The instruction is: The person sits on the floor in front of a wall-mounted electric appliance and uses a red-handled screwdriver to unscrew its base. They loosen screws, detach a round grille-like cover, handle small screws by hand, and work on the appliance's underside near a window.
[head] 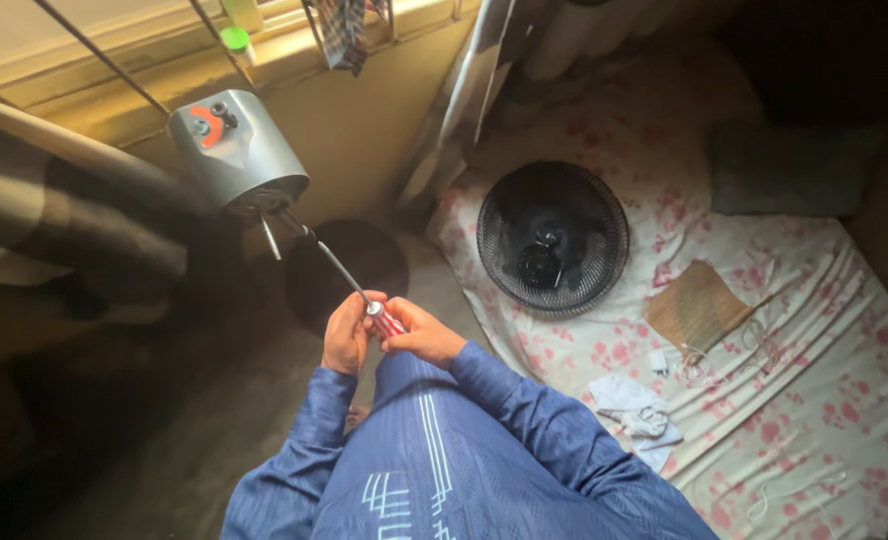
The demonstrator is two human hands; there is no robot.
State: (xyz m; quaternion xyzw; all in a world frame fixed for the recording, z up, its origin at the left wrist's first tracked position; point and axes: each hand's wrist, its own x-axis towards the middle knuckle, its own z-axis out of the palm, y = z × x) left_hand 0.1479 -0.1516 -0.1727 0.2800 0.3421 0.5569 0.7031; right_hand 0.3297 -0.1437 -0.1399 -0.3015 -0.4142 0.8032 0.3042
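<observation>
Screwdriver (349,277) (red handle, long metal shaft) reaches a grey motor housing (236,150); left hand (346,333) and right hand (419,335) curl closed around its handle.

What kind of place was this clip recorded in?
Most likely a bedroom at home: a floral bedsheet covers a low mattress, a window ledge runs along the yellow wall, and a fan grille lies on the bed. Both hands grip a screwdriver.
</observation>
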